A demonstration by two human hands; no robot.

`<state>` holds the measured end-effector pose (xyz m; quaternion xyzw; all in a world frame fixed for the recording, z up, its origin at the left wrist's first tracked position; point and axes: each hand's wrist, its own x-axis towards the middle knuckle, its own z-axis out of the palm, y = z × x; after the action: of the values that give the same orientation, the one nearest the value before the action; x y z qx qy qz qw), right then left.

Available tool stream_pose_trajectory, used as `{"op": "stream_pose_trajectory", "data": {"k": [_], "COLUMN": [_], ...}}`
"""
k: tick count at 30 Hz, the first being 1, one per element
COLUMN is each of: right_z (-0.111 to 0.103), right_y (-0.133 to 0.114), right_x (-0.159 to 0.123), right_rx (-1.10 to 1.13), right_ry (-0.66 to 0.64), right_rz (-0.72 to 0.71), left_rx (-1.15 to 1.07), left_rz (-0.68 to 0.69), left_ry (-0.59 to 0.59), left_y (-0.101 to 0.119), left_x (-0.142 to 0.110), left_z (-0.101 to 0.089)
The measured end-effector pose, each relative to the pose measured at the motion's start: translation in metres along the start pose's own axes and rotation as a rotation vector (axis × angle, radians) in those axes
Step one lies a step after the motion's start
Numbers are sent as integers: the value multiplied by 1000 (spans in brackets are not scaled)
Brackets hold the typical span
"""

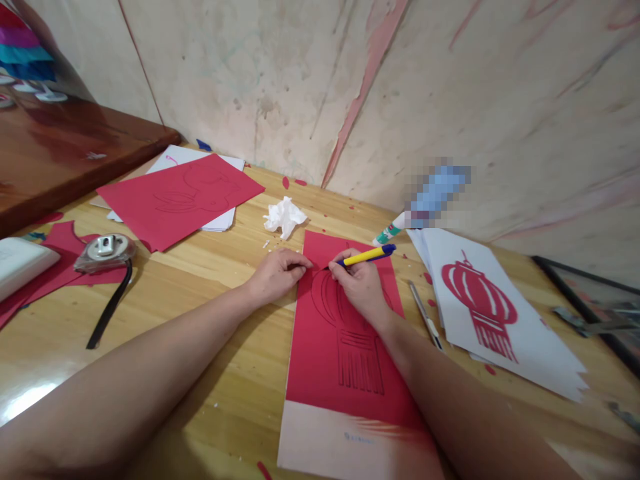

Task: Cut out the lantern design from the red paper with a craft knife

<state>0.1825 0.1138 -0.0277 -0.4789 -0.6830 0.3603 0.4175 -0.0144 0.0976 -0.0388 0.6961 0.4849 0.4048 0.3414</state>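
A red sheet of paper (pixel 320 360) bears a black-outlined lantern drawing with a fringe at its bottom. It lies on a pale, white-edged board or pad (pixel 310 433). My right hand (pixel 365 283) is closed round a yellow and blue pen (pixel 367 256), its tip at the upper part of the lantern outline. At the sheet's upper left edge, my left hand (pixel 277 275) has its thumb and forefinger drawn close together, touching the paper. Part of the drawing is hidden beneath my right hand and forearm.
Right of the sheet lie a utility knife (pixel 425 313), a glue stick (pixel 391 230) and white paper with a red cut-out lantern (pixel 480 300). A crumpled tissue (pixel 285 217) sits behind. Leftward are another red sheet (pixel 175 213), a tape measure (pixel 106 252) and a white object (pixel 25 267).
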Motion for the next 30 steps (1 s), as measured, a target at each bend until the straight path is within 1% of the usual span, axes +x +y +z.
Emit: {"op": "stream_pose_trajectory", "data": {"k": [10, 16, 27, 30], "right_z": [0, 0, 1, 0], "right_y": [-2, 1, -1, -1], "right_x": [0, -1, 0, 0], "right_rx": [-31, -24, 2, 17], "right_ry": [-21, -2, -49, -45], "right_rz": [-30, -14, -10, -4], "left_rx": [17, 4, 2, 4], "left_rz": [-3, 3, 6, 4], "left_ry": [8, 6, 7, 7], "left_y": [-1, -1, -2, -1], "left_x": [0, 0, 0, 0], "left_z": [1, 1, 1, 0]}}
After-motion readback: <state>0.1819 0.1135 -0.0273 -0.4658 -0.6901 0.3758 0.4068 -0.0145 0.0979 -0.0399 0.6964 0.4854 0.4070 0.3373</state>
